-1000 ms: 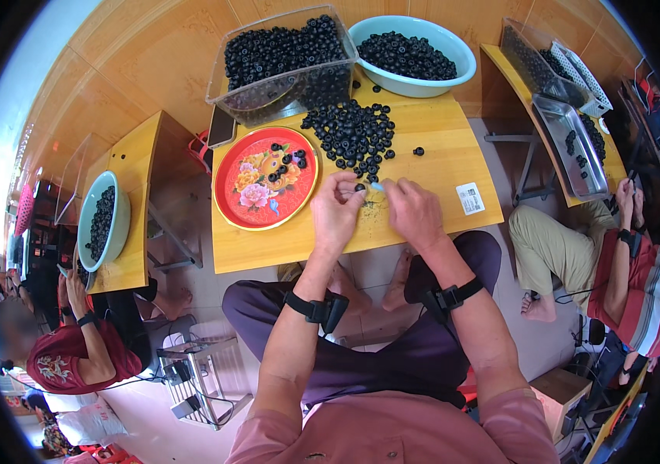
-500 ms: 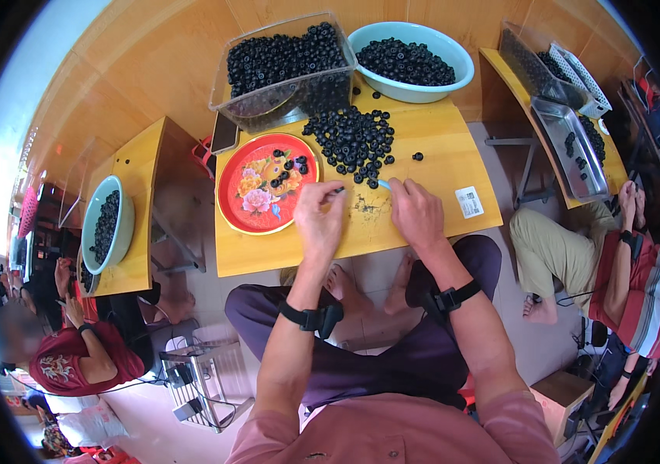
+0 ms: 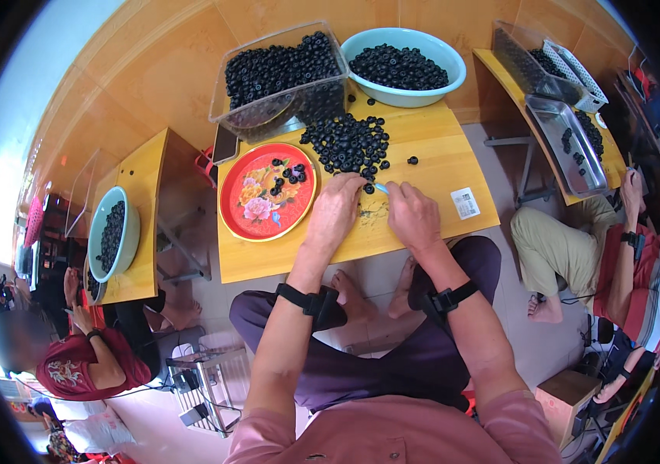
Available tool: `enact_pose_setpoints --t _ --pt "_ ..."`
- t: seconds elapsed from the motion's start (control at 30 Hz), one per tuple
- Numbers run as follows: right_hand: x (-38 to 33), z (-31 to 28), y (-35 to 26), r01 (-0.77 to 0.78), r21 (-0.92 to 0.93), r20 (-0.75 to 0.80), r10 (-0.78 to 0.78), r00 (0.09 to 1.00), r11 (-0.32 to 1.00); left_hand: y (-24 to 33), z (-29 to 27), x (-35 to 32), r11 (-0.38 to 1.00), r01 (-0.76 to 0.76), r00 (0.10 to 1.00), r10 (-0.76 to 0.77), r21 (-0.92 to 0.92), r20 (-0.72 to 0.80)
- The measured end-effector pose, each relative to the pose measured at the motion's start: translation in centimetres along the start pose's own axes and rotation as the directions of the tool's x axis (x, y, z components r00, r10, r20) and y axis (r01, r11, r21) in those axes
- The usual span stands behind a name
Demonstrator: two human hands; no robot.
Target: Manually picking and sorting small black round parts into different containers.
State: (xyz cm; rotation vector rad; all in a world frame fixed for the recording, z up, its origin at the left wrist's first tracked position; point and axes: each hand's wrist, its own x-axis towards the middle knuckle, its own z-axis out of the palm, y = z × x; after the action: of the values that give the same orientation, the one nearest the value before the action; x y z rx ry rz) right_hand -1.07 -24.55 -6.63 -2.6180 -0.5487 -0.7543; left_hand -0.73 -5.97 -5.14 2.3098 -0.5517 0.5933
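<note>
My left hand point(image 3: 334, 210) is closed in a pinch, its fingertips on a small black ring-like part point(image 3: 368, 188) above the near middle of the yellow table point(image 3: 291, 261). Closed around a slim tool with a light blue end point(image 3: 381, 188), my right hand point(image 3: 413, 216) brings that end close against the part. Most of the tool is hidden by the fingers. Just beyond both hands spreads a loose pile of black parts point(image 3: 349, 143). Left of my left hand lies a red flowered round tray point(image 3: 238, 174) with several black parts on it.
A clear plastic bin point(image 3: 256, 124) and a light blue basin point(image 3: 415, 99), both full of black parts, stand at the back. A white label point(image 3: 465, 203) is stuck on the table's right. People sit at side tables, left with another basin point(image 3: 127, 240), right with a metal tray point(image 3: 558, 143).
My left hand has moved right, toward the blue-ended tool, and its fingertips now meet a black part there. My right hand has stayed nearly in place. The whole view has shifted slightly.
</note>
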Motion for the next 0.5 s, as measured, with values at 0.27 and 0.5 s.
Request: enact_pose_setpoints --t 0.27,0.5 --pt "-0.2 0.1 0.6 -0.018 0.015 0.017 0.018 1.000 1.000 0.4 0.1 -0.3 0.987 0.127 0.988 -0.135 0.097 0.081" --pt "-0.2 0.2 0.4 -0.009 0.042 0.023 0.008 1.000 0.999 -0.5 -0.2 -0.6 0.989 0.087 0.991 -0.098 0.119 0.088"
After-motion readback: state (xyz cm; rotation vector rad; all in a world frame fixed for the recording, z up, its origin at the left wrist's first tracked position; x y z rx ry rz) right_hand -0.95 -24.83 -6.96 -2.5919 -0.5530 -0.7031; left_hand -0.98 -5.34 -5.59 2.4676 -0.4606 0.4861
